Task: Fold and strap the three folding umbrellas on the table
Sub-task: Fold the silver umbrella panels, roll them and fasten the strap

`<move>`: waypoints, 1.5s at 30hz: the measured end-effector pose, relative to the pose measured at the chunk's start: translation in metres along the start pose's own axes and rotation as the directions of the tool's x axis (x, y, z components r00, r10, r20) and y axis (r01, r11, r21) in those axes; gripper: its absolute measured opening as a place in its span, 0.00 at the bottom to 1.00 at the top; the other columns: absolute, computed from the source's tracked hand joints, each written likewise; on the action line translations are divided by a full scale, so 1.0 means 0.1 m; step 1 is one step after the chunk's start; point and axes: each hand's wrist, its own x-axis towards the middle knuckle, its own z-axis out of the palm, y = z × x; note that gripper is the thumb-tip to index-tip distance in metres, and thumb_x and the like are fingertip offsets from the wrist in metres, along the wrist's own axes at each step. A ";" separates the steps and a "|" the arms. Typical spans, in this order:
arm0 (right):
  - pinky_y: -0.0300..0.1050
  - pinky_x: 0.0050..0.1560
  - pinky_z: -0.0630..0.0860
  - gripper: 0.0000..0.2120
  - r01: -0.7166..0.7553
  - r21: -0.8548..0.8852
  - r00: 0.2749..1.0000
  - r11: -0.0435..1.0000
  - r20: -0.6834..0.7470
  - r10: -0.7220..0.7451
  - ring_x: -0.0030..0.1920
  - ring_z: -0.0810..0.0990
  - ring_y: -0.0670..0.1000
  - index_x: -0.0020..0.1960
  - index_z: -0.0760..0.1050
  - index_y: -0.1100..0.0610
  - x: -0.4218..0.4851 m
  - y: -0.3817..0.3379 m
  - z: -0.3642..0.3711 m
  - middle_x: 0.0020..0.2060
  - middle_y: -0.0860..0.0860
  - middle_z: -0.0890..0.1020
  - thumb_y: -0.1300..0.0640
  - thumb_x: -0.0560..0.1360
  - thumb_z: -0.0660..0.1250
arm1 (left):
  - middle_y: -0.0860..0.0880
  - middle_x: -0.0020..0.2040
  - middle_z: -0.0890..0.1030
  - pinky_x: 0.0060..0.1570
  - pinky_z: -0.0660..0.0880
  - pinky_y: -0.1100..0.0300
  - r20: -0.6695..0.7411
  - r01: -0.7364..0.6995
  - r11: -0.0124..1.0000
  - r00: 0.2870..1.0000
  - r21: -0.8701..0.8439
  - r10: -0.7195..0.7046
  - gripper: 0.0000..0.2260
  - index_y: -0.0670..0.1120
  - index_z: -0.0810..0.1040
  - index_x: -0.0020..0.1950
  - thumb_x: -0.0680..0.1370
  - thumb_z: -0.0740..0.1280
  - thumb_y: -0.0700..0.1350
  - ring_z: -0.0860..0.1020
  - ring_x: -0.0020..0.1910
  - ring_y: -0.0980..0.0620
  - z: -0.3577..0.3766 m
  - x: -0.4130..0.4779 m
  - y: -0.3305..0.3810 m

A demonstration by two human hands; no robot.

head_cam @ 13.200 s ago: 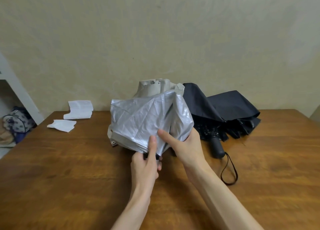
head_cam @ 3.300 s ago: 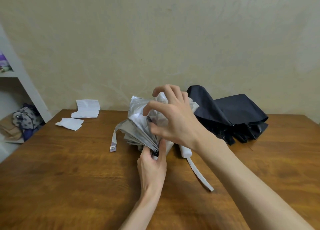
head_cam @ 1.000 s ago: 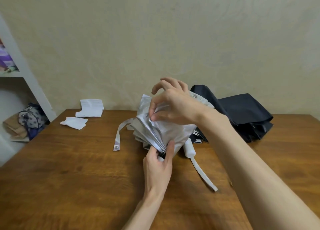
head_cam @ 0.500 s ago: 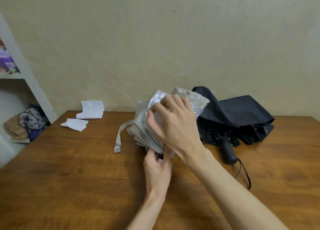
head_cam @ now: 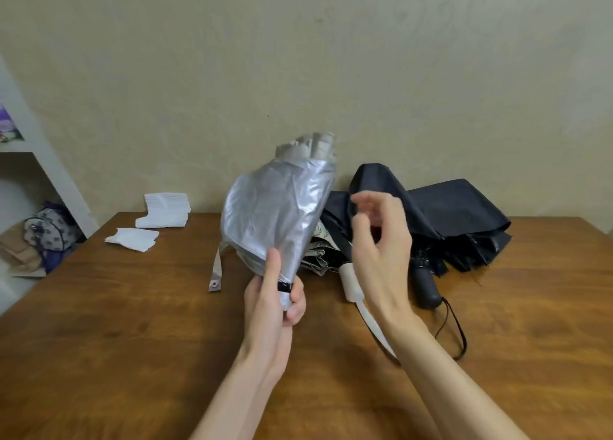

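Observation:
My left hand [head_cam: 273, 303] grips the silver umbrella [head_cam: 278, 207] at its base, holding it upright and tilted above the wooden table [head_cam: 132, 323]. The canopy's folds are gathered, and its strap [head_cam: 217, 270] hangs down on the left with a snap at the end. My right hand [head_cam: 381, 244] hovers to the right of the canopy, fingers loosely curled and holding nothing. Behind it lie a patterned umbrella [head_cam: 320, 254] with a white handle [head_cam: 350, 283] and a black umbrella [head_cam: 447, 214] with a black handle [head_cam: 428, 287], both loose.
White folded papers [head_cam: 164, 209] and a smaller white sheet [head_cam: 132, 239] lie at the table's back left. A white shelf [head_cam: 43, 161] with bags [head_cam: 43, 237] stands left of the table. The black umbrella's wrist loop [head_cam: 454, 330] trails toward the front right.
My right hand has come off the silver canopy and moved to the right. My left hand has raised and tilted the umbrella more upright.

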 end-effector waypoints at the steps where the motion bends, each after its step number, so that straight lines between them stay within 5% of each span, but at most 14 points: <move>1: 0.48 0.54 0.78 0.10 -0.178 0.125 0.983 0.976 0.067 0.171 0.50 0.83 0.47 0.56 0.82 0.53 0.01 0.02 -0.03 0.48 0.48 0.84 0.63 0.82 0.64 | 0.49 0.31 0.67 0.31 0.52 0.59 0.023 0.044 0.998 0.999 -0.053 -0.043 0.20 0.46 0.81 0.62 0.84 0.63 0.60 0.60 0.27 0.56 -0.01 -0.02 0.04; 4: 0.45 0.56 0.81 0.07 -0.450 0.202 0.871 0.870 0.312 0.379 0.49 0.86 0.44 0.60 0.83 0.52 0.01 0.08 -0.06 0.49 0.48 0.87 0.58 0.82 0.71 | 0.50 0.32 0.64 0.29 0.53 0.62 0.103 0.159 0.961 0.985 -0.226 -0.139 0.21 0.46 0.84 0.63 0.84 0.62 0.59 0.59 0.26 0.57 0.02 -0.07 0.09; 8: 0.52 0.67 0.81 0.19 -0.476 0.163 0.826 0.864 0.422 0.375 0.58 0.85 0.42 0.67 0.80 0.50 -0.04 0.12 0.05 0.57 0.46 0.87 0.46 0.78 0.75 | 0.51 0.31 0.64 0.27 0.53 0.64 0.160 0.215 0.928 0.972 -0.303 -0.173 0.22 0.47 0.90 0.50 0.85 0.60 0.58 0.59 0.24 0.58 0.05 -0.13 0.13; 14: 0.45 0.71 0.77 0.43 -0.466 0.196 0.761 0.863 0.587 0.277 0.71 0.79 0.43 0.84 0.61 0.45 0.04 0.16 0.05 0.73 0.45 0.79 0.50 0.75 0.79 | 0.52 0.30 0.63 0.23 0.54 0.66 0.196 0.278 0.897 0.955 -0.342 -0.222 0.22 0.46 0.89 0.50 0.85 0.60 0.56 0.60 0.22 0.57 0.01 -0.13 0.16; 19: 0.44 0.53 0.83 0.17 -0.548 0.328 0.786 0.770 0.518 0.339 0.58 0.88 0.55 0.66 0.82 0.59 0.16 0.20 -0.13 0.57 0.55 0.89 0.62 0.78 0.76 | 0.53 0.29 0.61 0.21 0.53 0.66 0.231 0.317 0.883 0.941 -0.345 -0.247 0.18 0.44 0.85 0.50 0.81 0.64 0.57 0.59 0.21 0.59 -0.02 -0.10 0.18; 26: 0.53 0.57 0.86 0.14 -0.493 0.393 0.856 0.776 0.380 0.351 0.57 0.88 0.55 0.61 0.86 0.58 0.25 0.07 -0.36 0.54 0.54 0.89 0.62 0.75 0.78 | 0.52 0.30 0.62 0.26 0.50 0.65 0.235 0.372 0.896 0.919 -0.244 -0.317 0.22 0.41 0.82 0.57 0.78 0.67 0.59 0.59 0.23 0.58 -0.08 -0.05 0.15; 32: 0.59 0.62 0.84 0.18 -0.409 0.282 0.871 0.868 0.406 0.279 0.58 0.88 0.52 0.63 0.85 0.52 0.28 -0.10 -0.45 0.55 0.50 0.89 0.59 0.74 0.81 | 0.51 0.31 0.64 0.24 0.56 0.66 0.148 0.375 0.897 0.926 -0.235 -0.349 0.18 0.45 0.81 0.56 0.82 0.65 0.60 0.60 0.23 0.58 -0.08 0.02 0.10; 36: 0.47 0.52 0.86 0.23 -0.356 0.188 0.849 0.916 0.474 0.233 0.55 0.88 0.48 0.66 0.81 0.46 0.38 -0.13 -0.61 0.54 0.44 0.88 0.58 0.74 0.81 | 0.51 0.31 0.64 0.23 0.57 0.66 0.133 0.360 0.897 0.933 -0.256 -0.336 0.18 0.45 0.79 0.56 0.82 0.64 0.60 0.60 0.23 0.57 -0.11 0.03 0.09; 39: 0.42 0.49 0.85 0.10 -0.305 0.057 0.809 0.951 0.542 0.227 0.52 0.89 0.49 0.56 0.85 0.56 0.48 -0.10 -0.75 0.51 0.48 0.89 0.54 0.77 0.77 | 0.52 0.31 0.64 0.23 0.56 0.65 0.123 0.344 0.901 0.939 -0.266 -0.322 0.18 0.45 0.79 0.56 0.82 0.64 0.60 0.59 0.23 0.58 -0.14 0.04 0.11; 41: 0.43 0.51 0.85 0.12 -0.268 -0.056 0.781 0.962 0.572 0.251 0.50 0.88 0.49 0.51 0.85 0.59 0.53 -0.03 -0.82 0.48 0.50 0.89 0.50 0.76 0.77 | 0.52 0.30 0.64 0.22 0.56 0.66 0.121 0.329 0.904 0.944 -0.274 -0.307 0.18 0.45 0.79 0.57 0.82 0.64 0.60 0.59 0.22 0.58 -0.16 0.05 0.12; 45: 0.41 0.57 0.78 0.11 -0.120 -0.317 0.724 0.941 0.621 0.301 0.54 0.80 0.40 0.47 0.86 0.44 0.56 0.10 -0.93 0.49 0.37 0.85 0.39 0.70 0.79 | 0.52 0.31 0.64 0.23 0.56 0.65 0.117 0.300 0.920 0.953 -0.251 -0.279 0.18 0.46 0.78 0.58 0.81 0.65 0.60 0.59 0.23 0.58 -0.19 0.07 0.13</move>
